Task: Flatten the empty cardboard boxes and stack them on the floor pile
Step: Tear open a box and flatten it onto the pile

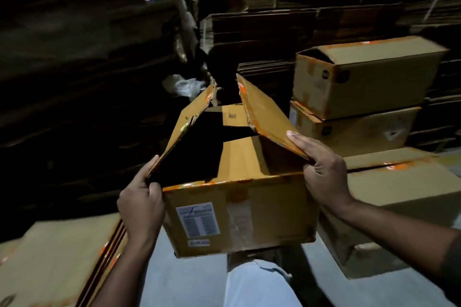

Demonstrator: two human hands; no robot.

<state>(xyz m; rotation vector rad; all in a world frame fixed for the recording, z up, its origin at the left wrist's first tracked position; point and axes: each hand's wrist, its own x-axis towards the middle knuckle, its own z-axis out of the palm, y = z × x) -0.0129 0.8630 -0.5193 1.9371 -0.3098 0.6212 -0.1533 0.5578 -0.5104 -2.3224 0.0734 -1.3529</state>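
Opening the top flaps of one box, with the flattening not yet done.
From the head view, the cardboard box (239, 209) is held above the floor (197, 279), its form whole; flattened sheets (50, 264) lie at lower left, and several boxes (364, 77) wait at the right. The left hand (141, 204) pinches the left flap (184, 132) with curled fingers; the right hand (324, 177) grips the right flap (264, 112), its fingers lying along it.

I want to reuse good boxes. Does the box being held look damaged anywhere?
Yes. The box has a ragged, torn edge along its left top flap, and torn orange tape remnants line both flaps. Its front label looks intact.
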